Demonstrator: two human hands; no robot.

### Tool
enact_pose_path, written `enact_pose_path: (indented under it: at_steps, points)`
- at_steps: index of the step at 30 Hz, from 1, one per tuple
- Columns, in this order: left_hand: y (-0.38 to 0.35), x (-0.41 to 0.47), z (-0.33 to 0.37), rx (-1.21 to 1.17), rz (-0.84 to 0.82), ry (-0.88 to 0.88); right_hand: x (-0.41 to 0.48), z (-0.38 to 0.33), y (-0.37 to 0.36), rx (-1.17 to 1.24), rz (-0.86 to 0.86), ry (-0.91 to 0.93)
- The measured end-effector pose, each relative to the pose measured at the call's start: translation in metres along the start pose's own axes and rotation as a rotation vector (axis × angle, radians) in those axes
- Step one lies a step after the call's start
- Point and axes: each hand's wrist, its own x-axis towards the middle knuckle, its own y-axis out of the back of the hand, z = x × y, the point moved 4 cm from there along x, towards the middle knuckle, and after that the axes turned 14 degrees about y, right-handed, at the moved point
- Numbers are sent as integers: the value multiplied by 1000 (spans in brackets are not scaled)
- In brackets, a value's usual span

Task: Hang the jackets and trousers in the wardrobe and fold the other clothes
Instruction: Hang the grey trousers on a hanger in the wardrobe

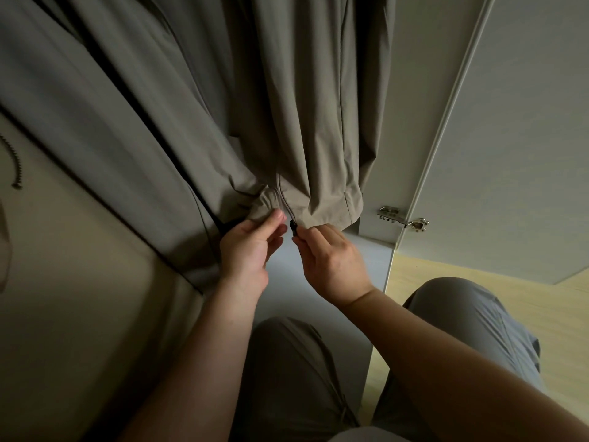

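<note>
Wardrobe base: grey panel, below the hanging jacket hem.
Floor: pale wood, running under the open wardrobe door.

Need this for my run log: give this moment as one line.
jacket: hanging in wardrobe | left hand: pinches hem | right hand: pinches zip pull

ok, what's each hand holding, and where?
Left hand grips the hanging jacket by its hem, beside the zip; right hand fingers pinch the black zip pull.
</note>
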Motion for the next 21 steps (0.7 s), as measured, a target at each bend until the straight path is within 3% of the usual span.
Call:
enact_pose_path:
  at_steps: [5, 11, 21]
  points:
    - [-1, 0, -9, -118, 65, 71, 5, -4, 0, -7, 22, 37]
    - [-6, 0, -14, -180, 0, 155, 7, -4, -2, -26, 32, 66]
    - [-8, -3, -13, -197, 12, 133, 10, -9, -2, -51, -2, 113]
